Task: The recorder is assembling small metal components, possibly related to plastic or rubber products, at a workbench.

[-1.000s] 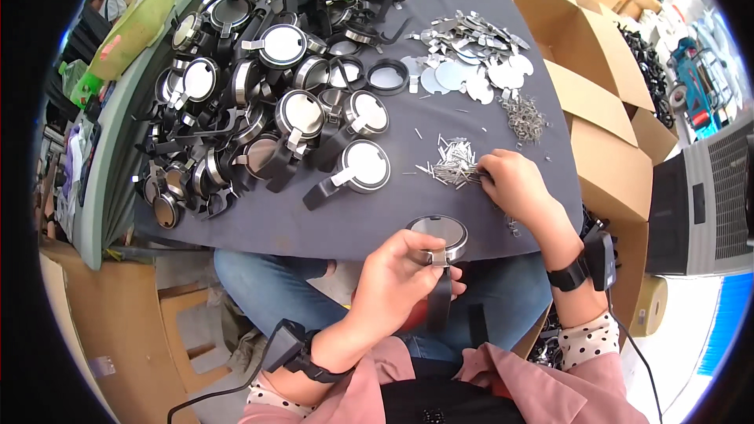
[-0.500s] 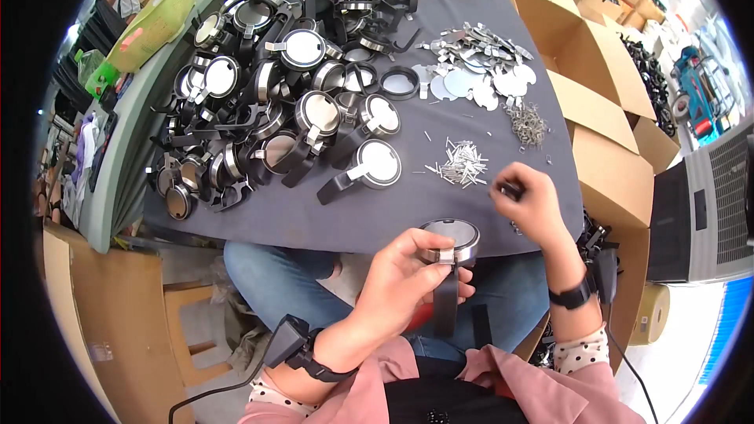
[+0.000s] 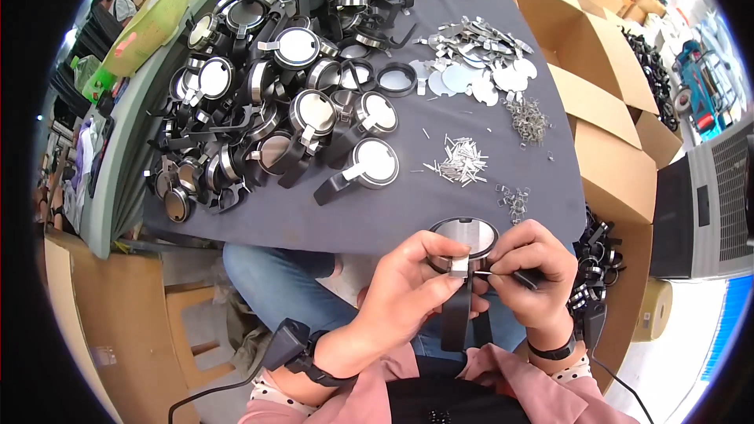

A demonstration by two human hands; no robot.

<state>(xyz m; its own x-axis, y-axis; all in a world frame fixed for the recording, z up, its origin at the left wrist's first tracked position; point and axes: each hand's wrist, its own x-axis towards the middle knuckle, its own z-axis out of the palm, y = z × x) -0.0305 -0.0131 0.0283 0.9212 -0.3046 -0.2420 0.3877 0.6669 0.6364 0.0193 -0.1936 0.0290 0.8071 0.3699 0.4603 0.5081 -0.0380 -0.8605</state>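
In front of my lap, my left hand (image 3: 420, 283) is closed around a round steel-rimmed lid (image 3: 473, 235) with a black handle (image 3: 455, 318) hanging down. Its thumb and fingertips press a silver tab at the hinge between rim and handle. Closed at the same hinge from the right, my right hand (image 3: 536, 271) points a thin silver pin (image 3: 482, 272) at its side. A small dark tool (image 3: 528, 279) also lies in that hand's grip; whether it joins the pin I cannot tell.
Many similar lids (image 3: 314, 110) heap the left of the grey-covered table (image 3: 330, 224). On its right lie silver pins (image 3: 461, 162), small wire clips (image 3: 514, 202), springs (image 3: 528, 122) and flat metal discs (image 3: 471, 78). Open cardboard boxes (image 3: 613, 161) stand along the right edge.
My right hand has come down and left from beside the pin pile to the lid's hinge. The small clips it covered now show. My left hand keeps the lid, shifted slightly right.
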